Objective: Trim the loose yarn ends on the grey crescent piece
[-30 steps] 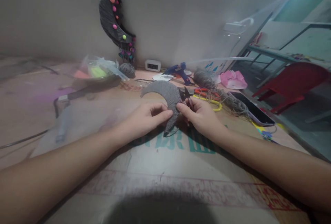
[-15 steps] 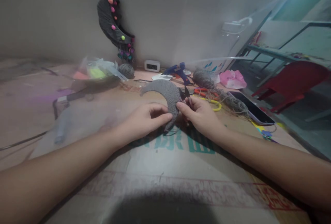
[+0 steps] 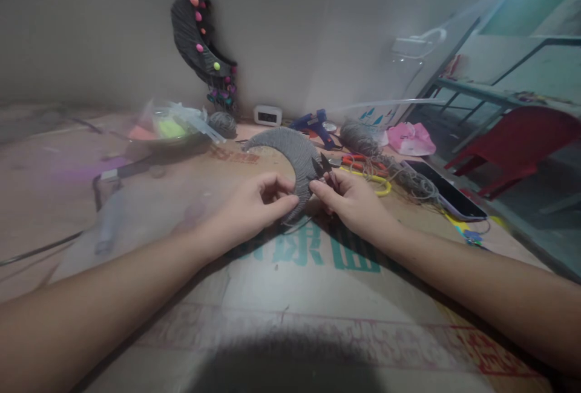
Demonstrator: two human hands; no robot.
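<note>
A grey yarn-wrapped crescent (image 3: 290,151) stands on its lower tip above a sheet of cardboard (image 3: 299,296) with green print. My left hand (image 3: 254,205) pinches the crescent's lower part from the left, fingers closed on it. My right hand (image 3: 351,199) is closed on small dark snips (image 3: 323,166), whose open blades point up right beside the crescent's right edge. A loose yarn end trails from the crescent's lower tip onto the cardboard.
Behind lie a blue glue gun (image 3: 313,125), orange and yellow scissors (image 3: 365,169), a ball of grey yarn (image 3: 356,135), tangled string (image 3: 411,181), a phone (image 3: 442,196) and a pink cloth (image 3: 408,138). A beaded dark crescent (image 3: 197,42) leans on the wall. A red chair (image 3: 517,145) stands at right.
The crescent has been lifted a little and tilted, its upper horn now higher and further back. Both hands keep their hold and have barely shifted.
</note>
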